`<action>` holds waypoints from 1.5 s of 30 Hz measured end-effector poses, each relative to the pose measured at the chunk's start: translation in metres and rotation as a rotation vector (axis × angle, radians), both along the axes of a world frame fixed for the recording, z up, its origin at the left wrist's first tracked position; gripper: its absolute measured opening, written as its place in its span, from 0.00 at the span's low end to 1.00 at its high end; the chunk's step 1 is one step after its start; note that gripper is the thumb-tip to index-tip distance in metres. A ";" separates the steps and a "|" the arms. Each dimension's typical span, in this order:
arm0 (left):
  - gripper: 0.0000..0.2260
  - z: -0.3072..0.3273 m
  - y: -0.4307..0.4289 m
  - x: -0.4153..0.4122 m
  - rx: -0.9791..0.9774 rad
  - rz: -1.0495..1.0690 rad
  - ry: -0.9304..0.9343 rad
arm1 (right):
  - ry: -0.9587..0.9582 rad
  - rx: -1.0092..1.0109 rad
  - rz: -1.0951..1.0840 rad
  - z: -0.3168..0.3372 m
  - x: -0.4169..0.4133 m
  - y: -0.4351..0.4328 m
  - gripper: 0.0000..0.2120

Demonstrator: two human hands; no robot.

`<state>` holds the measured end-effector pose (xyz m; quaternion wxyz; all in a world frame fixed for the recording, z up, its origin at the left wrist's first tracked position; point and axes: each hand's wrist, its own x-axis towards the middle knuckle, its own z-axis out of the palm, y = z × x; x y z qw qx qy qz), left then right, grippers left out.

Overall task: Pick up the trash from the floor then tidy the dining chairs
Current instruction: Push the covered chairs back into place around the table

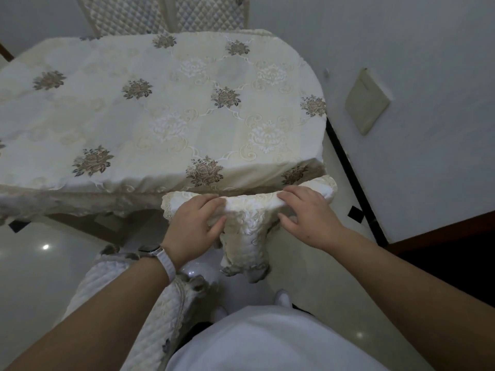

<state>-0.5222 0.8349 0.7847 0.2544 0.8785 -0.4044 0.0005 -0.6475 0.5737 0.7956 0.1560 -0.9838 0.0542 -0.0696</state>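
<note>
Head view: left hand (197, 222) and right hand (305, 218) each grip the top rail of the covered dining chair (250, 210), just beside the near edge of the dining table (160, 108). Chair tidying is judged in hand; the next move calls for a square push under that table.

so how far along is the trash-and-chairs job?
Done, apparently: no trash shows on the visible floor. In hand: the left hand and right hand grip the covered chair back, which sits close to the table edge. Left: the quilted chair by the person's left arm stands away from the table, likely next.
</note>
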 end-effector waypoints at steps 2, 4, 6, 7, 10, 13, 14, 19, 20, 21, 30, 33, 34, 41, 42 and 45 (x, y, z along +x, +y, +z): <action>0.19 0.000 0.010 -0.003 -0.016 -0.015 -0.016 | -0.009 -0.032 0.002 0.005 -0.009 0.015 0.20; 0.17 -0.002 0.022 -0.006 -0.016 -0.045 -0.026 | -0.022 -0.073 0.005 0.011 -0.019 0.030 0.20; 0.17 -0.005 0.035 -0.009 -0.009 -0.078 -0.040 | -0.036 -0.112 0.007 0.014 -0.028 0.047 0.21; 0.18 -0.006 0.042 -0.011 -0.001 -0.089 -0.051 | -0.043 -0.127 0.008 0.015 -0.032 0.055 0.21; 0.18 -0.004 0.060 -0.026 0.021 -0.076 -0.076 | -0.045 -0.159 0.027 0.019 -0.047 0.078 0.22; 0.20 0.002 0.081 -0.052 0.022 -0.020 -0.070 | -0.061 -0.188 0.068 0.023 -0.063 0.096 0.20; 0.20 0.005 0.089 -0.063 0.023 -0.002 -0.071 | -0.069 -0.197 0.080 0.026 -0.068 0.101 0.20; 0.18 0.019 0.127 -0.128 0.013 0.107 -0.131 | -0.111 -0.195 0.159 0.035 -0.100 0.127 0.20; 0.17 0.022 0.135 -0.145 0.013 0.138 -0.147 | -0.120 -0.189 0.186 0.036 -0.109 0.133 0.20; 0.18 0.024 0.143 -0.163 0.024 0.166 -0.153 | -0.128 -0.186 0.214 0.036 -0.120 0.140 0.20; 0.19 0.026 0.229 -0.330 0.164 0.346 -0.118 | -0.115 -0.081 0.387 0.023 -0.228 0.215 0.21; 0.19 0.034 0.262 -0.367 0.194 0.437 -0.126 | -0.155 -0.058 0.454 0.028 -0.249 0.251 0.21; 0.19 0.037 0.273 -0.377 0.198 0.462 -0.125 | -0.165 -0.059 0.472 0.031 -0.253 0.263 0.21; 0.19 0.048 0.354 -0.427 0.199 0.532 -0.216 | -0.248 -0.081 0.546 0.043 -0.284 0.348 0.21; 0.19 0.048 0.368 -0.433 0.201 0.540 -0.219 | -0.253 -0.093 0.561 0.043 -0.288 0.362 0.20; 0.19 0.049 0.422 -0.454 0.203 0.584 -0.225 | -0.230 -0.127 0.581 0.043 -0.300 0.414 0.21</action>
